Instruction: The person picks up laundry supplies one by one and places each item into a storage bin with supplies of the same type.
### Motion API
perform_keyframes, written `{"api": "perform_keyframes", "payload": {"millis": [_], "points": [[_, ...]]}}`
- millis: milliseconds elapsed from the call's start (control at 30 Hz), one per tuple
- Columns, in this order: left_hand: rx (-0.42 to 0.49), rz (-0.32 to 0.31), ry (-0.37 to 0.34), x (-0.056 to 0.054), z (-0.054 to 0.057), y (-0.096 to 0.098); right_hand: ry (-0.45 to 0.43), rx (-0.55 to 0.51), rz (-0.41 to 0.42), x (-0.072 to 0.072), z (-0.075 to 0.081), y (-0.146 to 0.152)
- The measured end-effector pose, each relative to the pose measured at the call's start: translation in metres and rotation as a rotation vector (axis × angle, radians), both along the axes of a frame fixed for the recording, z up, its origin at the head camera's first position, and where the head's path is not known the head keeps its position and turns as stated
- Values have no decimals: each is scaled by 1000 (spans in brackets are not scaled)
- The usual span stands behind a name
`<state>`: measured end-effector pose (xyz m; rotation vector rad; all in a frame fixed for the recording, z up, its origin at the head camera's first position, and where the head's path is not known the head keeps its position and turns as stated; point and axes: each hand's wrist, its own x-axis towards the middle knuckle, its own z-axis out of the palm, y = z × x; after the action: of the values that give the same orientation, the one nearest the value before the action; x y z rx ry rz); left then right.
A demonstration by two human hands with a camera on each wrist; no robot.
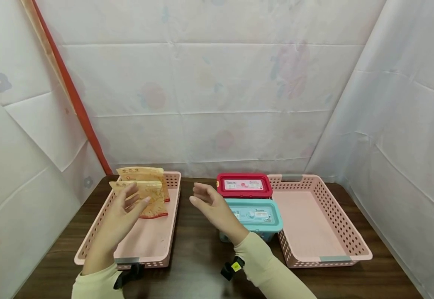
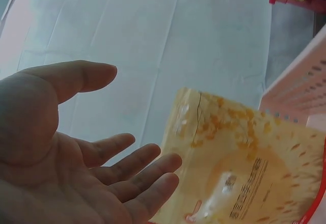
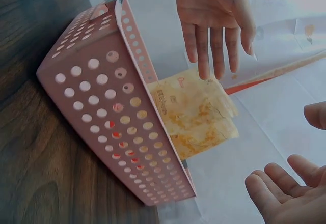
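Note:
My left hand hovers over the left pink basket, fingers spread and holding nothing. Close to its fingertips stand two yellow food bags with red bottom edges, leaning in the back of that basket. The left wrist view shows the front bag just beyond the fingers, apart from them as far as I can tell. My right hand is raised in the middle above the table, thumb and fingers apart with nothing between them. Right of it sit a red-lidded box and a teal-lidded box.
On the right stands a second pink basket with perforated walls, against the two boxes. All rest on a dark wooden table. A pale patterned curtain hangs behind, and similar cloth closes both sides.

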<state>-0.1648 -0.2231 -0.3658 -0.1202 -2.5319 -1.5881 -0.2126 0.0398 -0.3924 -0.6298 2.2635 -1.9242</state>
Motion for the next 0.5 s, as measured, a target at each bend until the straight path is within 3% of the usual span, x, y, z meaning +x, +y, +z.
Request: {"api": "perform_keyframes", "payload": {"millis": [500], "points": [[29,-129,14,-5,-5,47,-44,34,-53,8,-8,50]]}}
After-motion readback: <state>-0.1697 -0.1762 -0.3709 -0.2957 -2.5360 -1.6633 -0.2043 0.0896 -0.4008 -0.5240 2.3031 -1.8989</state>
